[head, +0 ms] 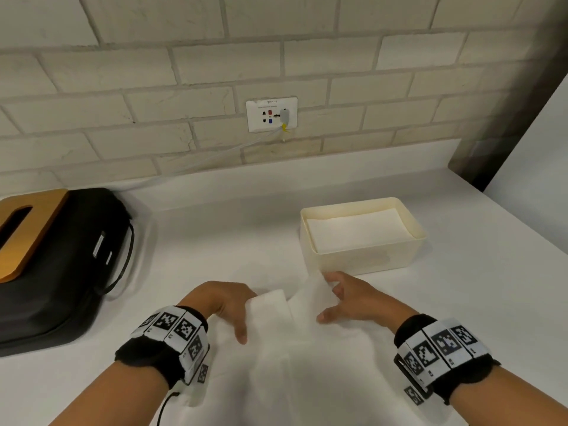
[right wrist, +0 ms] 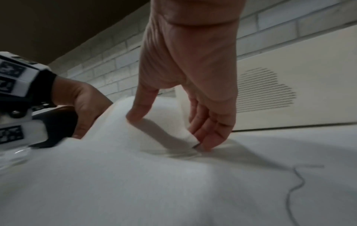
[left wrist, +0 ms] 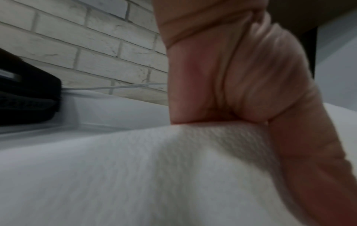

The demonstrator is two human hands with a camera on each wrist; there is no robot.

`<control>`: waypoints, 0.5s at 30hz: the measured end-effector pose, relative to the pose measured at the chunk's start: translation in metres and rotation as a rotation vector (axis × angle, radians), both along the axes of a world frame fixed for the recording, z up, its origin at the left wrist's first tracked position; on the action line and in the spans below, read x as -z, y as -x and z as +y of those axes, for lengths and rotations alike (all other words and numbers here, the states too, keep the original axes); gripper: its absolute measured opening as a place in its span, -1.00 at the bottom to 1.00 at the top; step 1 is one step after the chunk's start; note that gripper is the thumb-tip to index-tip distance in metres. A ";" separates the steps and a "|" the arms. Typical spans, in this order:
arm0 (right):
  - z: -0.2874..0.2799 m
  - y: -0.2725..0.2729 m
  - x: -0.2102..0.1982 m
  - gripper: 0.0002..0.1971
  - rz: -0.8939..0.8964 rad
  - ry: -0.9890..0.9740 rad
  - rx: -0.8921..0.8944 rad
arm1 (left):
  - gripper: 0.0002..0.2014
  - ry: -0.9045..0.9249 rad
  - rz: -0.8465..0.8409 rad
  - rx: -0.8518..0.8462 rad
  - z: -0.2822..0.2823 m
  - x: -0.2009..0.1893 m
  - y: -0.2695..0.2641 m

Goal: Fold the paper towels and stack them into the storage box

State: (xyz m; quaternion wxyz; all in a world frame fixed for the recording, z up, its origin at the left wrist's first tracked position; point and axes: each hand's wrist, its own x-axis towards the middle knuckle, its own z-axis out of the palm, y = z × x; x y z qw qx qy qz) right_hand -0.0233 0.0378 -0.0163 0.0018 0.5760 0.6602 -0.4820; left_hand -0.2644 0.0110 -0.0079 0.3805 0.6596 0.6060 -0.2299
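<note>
I am pinching the far edge of the paper towel (head: 295, 327) with my left hand (head: 221, 302) and right hand (head: 350, 299), just before the cream storage box (head: 362, 259). I should be bringing the corners level toward me before creasing, I judge.

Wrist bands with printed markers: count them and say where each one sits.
2. One marker band wraps the left wrist, the other marker band the right wrist, both over black cuffs.
</note>
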 end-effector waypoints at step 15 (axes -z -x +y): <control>0.014 -0.099 0.032 -0.58 0.192 -0.043 0.542 | -0.10 -0.345 -0.268 -0.316 0.015 0.023 -0.067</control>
